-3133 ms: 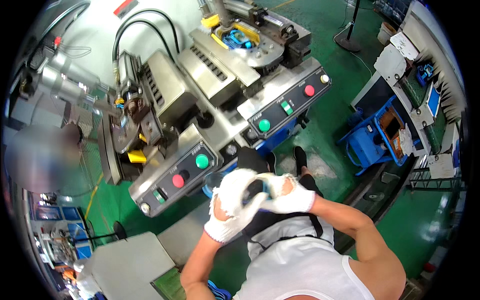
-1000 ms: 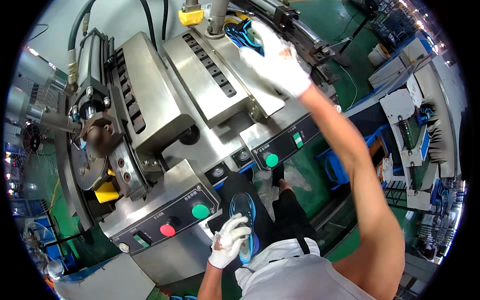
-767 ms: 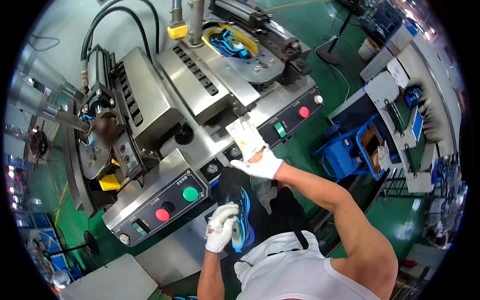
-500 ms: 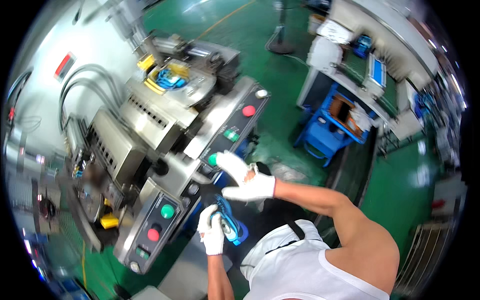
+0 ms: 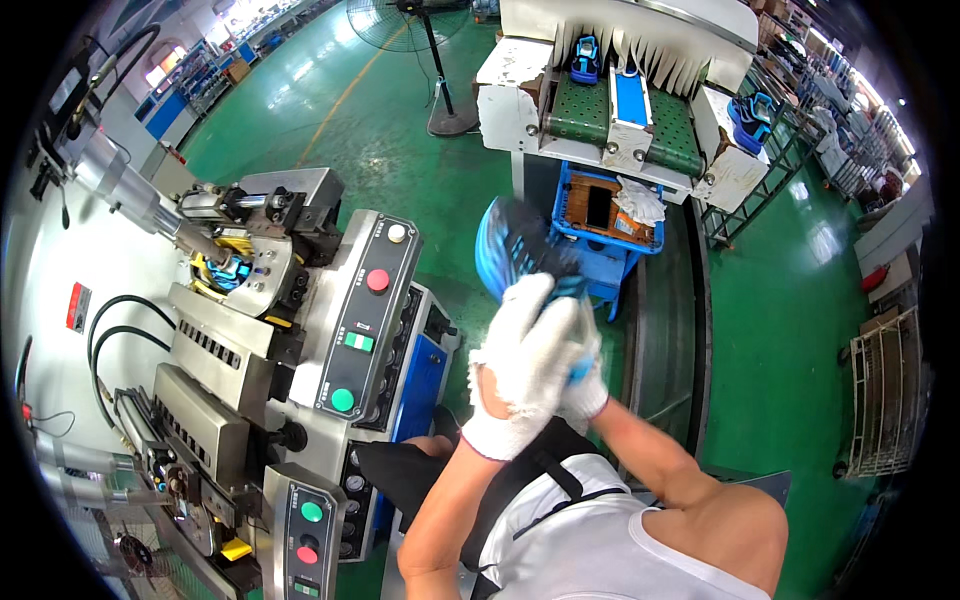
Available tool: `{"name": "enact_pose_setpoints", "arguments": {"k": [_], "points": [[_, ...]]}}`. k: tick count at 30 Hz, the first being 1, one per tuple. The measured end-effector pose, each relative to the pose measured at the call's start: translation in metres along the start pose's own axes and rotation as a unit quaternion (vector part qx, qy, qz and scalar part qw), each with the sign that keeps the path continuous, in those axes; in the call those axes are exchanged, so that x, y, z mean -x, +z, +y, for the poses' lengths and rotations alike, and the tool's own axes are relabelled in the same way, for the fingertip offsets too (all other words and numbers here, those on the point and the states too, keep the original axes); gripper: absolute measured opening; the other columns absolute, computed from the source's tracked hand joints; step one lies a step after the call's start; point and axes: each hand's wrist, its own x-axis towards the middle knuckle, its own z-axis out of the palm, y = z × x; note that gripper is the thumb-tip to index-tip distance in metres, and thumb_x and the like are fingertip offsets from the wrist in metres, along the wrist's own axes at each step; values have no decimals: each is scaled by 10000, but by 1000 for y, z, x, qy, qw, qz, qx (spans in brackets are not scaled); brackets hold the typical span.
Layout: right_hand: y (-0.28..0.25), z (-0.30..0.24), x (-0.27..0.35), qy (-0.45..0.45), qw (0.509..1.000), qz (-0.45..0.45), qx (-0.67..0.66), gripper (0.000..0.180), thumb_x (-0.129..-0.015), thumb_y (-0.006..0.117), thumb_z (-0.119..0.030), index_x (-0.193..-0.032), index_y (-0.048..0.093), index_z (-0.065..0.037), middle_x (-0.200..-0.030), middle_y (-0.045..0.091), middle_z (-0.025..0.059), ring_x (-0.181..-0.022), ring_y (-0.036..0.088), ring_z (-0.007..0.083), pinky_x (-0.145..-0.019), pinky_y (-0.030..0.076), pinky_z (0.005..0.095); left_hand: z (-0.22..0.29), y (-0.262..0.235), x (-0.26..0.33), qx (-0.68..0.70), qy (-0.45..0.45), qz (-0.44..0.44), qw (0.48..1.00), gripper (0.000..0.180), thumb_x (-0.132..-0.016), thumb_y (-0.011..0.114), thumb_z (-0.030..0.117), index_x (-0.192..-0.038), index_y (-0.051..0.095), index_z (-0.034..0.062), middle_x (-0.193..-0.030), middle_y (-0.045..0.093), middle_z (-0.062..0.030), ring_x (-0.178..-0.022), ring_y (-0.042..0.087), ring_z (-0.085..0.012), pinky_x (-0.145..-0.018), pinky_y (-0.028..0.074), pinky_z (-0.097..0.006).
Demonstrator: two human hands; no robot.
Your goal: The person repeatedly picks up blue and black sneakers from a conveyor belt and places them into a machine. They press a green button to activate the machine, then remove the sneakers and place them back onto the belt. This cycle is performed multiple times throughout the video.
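A blue and black shoe point(image 5: 520, 250), smeared by motion, is held up in front of my body. My left hand point(image 5: 520, 355), in a white knitted glove, wraps its fingers round the near end of the shoe. Behind it is my right hand point(image 5: 588, 385), gloved the same way and partly covered by the left; a bit of blue shows between the two. Both hands are closed on the shoe. At the left, another blue shoe piece point(image 5: 232, 270) sits in the yellow-jawed clamp of a metal machine point(image 5: 215, 335).
Control panels point(image 5: 365, 310) with green and red buttons face me. Ahead stands a conveyor point(image 5: 580, 115) carrying a blue shoe point(image 5: 585, 60); more blue shoes point(image 5: 750, 120) rest on its right side. Below it is a blue crate point(image 5: 650, 240). A fan stand point(image 5: 440, 80) and wire cart point(image 5: 885, 400) stand farther off.
My view has swung right, toward the conveyor. The shoe, low beside my left hand before, is now raised ahead of me. My right hand has left the machine's panel and joined the left.
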Motion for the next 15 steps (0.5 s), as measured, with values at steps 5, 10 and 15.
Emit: {"name": "enact_pose_setpoints", "arguments": {"k": [5, 10, 15], "points": [[-55, 86, -188, 38, 978, 189, 79, 581, -1005, 692, -446, -1398, 641, -21, -1371, 686, 186, -1236, 664, 276, -1099, 478, 427, -12, 21, 28, 20, 28, -66, 997, 637, -779, 865, 48, -1371, 633, 89, -1451, 580, -265, -1352, 560, -508, -1143, 460, -591], [-137, 191, -384, 117, 969, 183, 120, 862, -883, 812, -501, -1516, 491, -12, -1478, 586, 165, -1304, 612, 282, -971, 567, 438, -41, 16, 127, -22, -223, -81, 971, 504, -797, 834, 10, -1276, 678, 19, -1404, 626, -222, -1321, 597, -452, -1108, 509, -472], [-128, 257, -461, 159, 940, 139, 270, 949, -860, 802, -596, -1556, 466, -46, -1493, 586, 168, -1339, 594, 286, -1069, 519, 423, -33, -2, 216, -90, -432, -22, 897, 473, -825, 815, 18, -1276, 675, 5, -1370, 651, -224, -1299, 615, -424, -1120, 494, -487]]}}
